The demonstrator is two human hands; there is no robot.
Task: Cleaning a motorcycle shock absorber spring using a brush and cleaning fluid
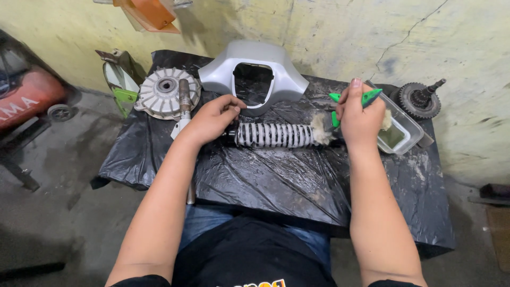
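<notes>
Left hand (212, 118) gripping spring (274, 135) end, right hand (360, 118) brushing other

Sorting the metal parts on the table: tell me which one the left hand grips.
The coiled spring shock absorber, held by the left hand; the finned hub and gear shaft lie untouched.

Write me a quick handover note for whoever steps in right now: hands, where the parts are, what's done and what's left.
Left hand: grips the left end of the coil spring shock absorber, which lies flat on the black plastic sheet.
Right hand: holds a green-handled brush, bristles at the spring's right end.
Clear plastic tub sits just right of that hand.
Done: cannot tell how much of the spring is brushed.
Left: likely the rest of the coils.
</notes>
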